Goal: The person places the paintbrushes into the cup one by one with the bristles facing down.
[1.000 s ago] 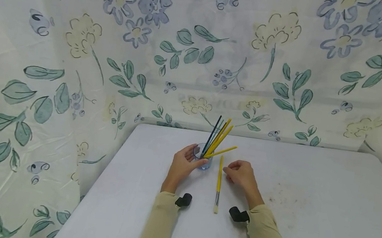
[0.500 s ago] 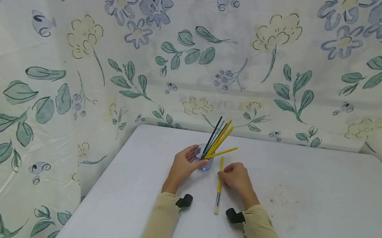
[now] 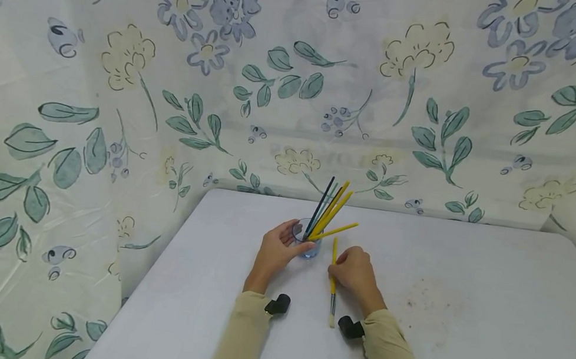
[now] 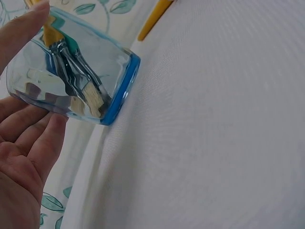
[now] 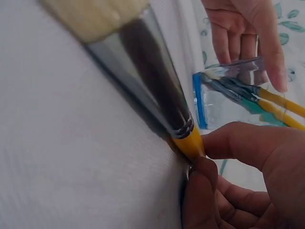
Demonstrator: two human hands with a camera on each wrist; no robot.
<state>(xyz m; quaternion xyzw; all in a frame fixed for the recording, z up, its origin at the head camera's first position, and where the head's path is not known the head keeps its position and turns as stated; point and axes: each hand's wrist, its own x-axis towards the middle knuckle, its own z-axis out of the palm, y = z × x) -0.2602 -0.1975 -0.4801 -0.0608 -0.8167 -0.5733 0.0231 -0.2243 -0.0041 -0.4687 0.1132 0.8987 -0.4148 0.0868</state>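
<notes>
My left hand (image 3: 276, 253) holds a clear glass (image 4: 95, 52) with a blue base, thumb on one side and fingers on the other. Several brushes (image 3: 332, 211) with yellow, dark and teal handles lean in the glass, bristles down, one yellow handle tilting far right. To the right of the glass, my right hand (image 3: 357, 273) pinches the yellow handle of a single flat paintbrush (image 3: 332, 303) between thumb and fingers. Its pale bristles and metal ferrule (image 5: 147, 71) point toward me, close over the table in the right wrist view.
The white table (image 3: 493, 297) has faint brownish specks (image 3: 424, 296) right of my right hand. A floral-patterned sheet (image 3: 274, 113) hangs behind the table and along its left side. Dark wrist cameras (image 3: 279, 304) sit on both sleeves.
My right hand has moved left onto the single paintbrush and now pinches its handle. The brush's bristle end has swung slightly right. My left hand stays at the glass.
</notes>
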